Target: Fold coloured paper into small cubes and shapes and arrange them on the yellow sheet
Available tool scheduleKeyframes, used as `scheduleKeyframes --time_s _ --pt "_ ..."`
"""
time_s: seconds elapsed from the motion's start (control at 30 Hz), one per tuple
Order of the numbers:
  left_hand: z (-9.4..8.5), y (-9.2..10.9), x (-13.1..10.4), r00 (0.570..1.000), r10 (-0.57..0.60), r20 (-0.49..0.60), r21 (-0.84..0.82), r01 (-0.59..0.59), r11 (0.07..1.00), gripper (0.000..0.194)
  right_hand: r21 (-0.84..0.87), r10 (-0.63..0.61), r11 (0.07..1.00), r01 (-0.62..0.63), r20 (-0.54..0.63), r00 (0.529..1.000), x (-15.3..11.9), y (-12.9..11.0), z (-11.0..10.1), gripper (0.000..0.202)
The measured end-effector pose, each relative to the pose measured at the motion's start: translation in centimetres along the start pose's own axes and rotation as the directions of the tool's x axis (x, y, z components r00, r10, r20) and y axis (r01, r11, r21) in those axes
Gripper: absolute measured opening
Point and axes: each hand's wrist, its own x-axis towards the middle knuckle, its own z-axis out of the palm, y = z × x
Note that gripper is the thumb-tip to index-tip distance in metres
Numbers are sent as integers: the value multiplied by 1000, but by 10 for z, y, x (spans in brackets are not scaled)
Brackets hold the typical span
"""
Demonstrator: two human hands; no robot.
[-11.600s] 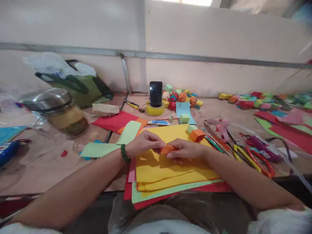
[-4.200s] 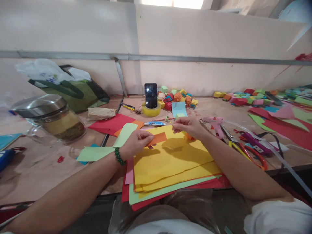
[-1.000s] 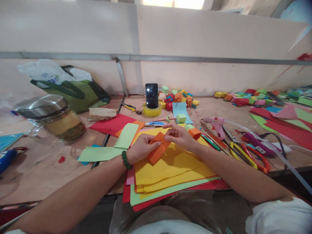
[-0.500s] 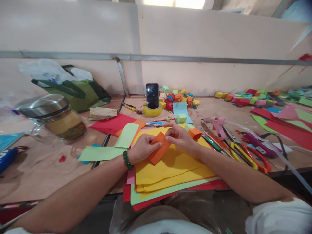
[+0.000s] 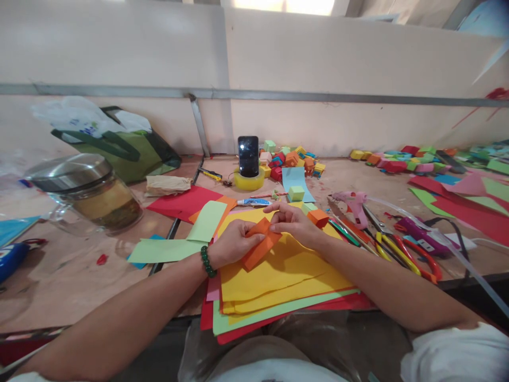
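Note:
A folded strip of orange paper (image 5: 260,250) is held up between both hands, above a stack of yellow paper sheets (image 5: 294,270). My left hand (image 5: 233,243) pinches its left side, thumb on top, with a green bead bracelet at the wrist. At the strip's upper right edge, my right hand (image 5: 292,223) grips with thumb and fingertips, its index finger raised. Under the yellow sheets, green and red paper edges stick out. An orange folded paper piece (image 5: 318,217) and a pale green paper cube (image 5: 296,193) sit just beyond my right hand.
A phone (image 5: 248,156) stands in a yellow tape roll (image 5: 248,179), with a heap of colored paper cubes (image 5: 292,159) behind. Right lie a pink glue gun (image 5: 353,204), scissors and pliers (image 5: 397,249). Left are a glass tea mug (image 5: 103,199) and a green bag (image 5: 131,154).
The fingers of my right hand have shifted slightly along the orange strip's edge, and the index finger has lifted a little. My left hand stays nearly in place.

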Motion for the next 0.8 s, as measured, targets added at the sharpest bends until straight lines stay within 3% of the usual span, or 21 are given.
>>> scheduleKeyframes --time_s 0.27,0.43,0.6,0.8 --pt "2 1 -1 1000 3 21 -8 -3 1000 36 -125 -26 992 29 32 999 -6 -2 9 42" --pt "1 3 -1 1000 -14 9 -18 14 1000 34 -83 -41 995 48 80 996 -2 0 2 38" --pt "-1 2 -1 1000 -19 -18 -60 18 998 31 -54 47 998 -44 52 998 -2 -4 -3 43" --pt "1 -1 0 995 37 -89 9 -36 999 31 -215 54 976 -44 41 998 -2 -2 0 47"
